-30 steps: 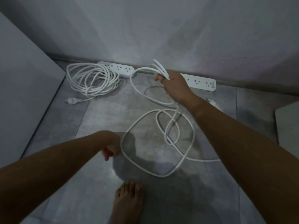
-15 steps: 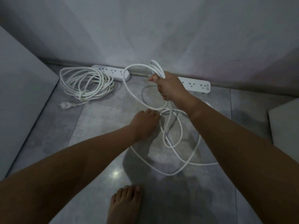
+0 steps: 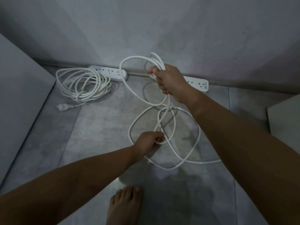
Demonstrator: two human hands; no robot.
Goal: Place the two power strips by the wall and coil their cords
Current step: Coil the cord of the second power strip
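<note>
No writing or brand can be read on anything here; the light is dim. At far left a pale panel [image 3: 21, 88] stands along the gray tile floor [image 3: 97, 127]. Next to it lies the coiled cord [image 3: 82, 85], a finished bundle of white loops, with its plug [image 3: 62, 107] on the floor just in front. The coil touches the left power strip [image 3: 112, 73], which lies flat against the foot of the wall [image 3: 162, 30].

Lower down, the left hand [image 3: 147, 142] is curled around a strand of the loose cord [image 3: 175, 132], low and close to the floor. That cord spreads in wide, crossing loops over the tiles between the two hands and runs off under the right forearm. A bare foot [image 3: 123, 207] stands at the bottom edge.

Further right, the right hand [image 3: 168, 80] is raised and closed in a fist around several gathered loops of the same cord, which arch above it. Just behind that hand, the right power strip [image 3: 199, 83] lies along the wall, partly hidden by the wrist. A pale block [image 3: 285, 114] shows at the right edge.
</note>
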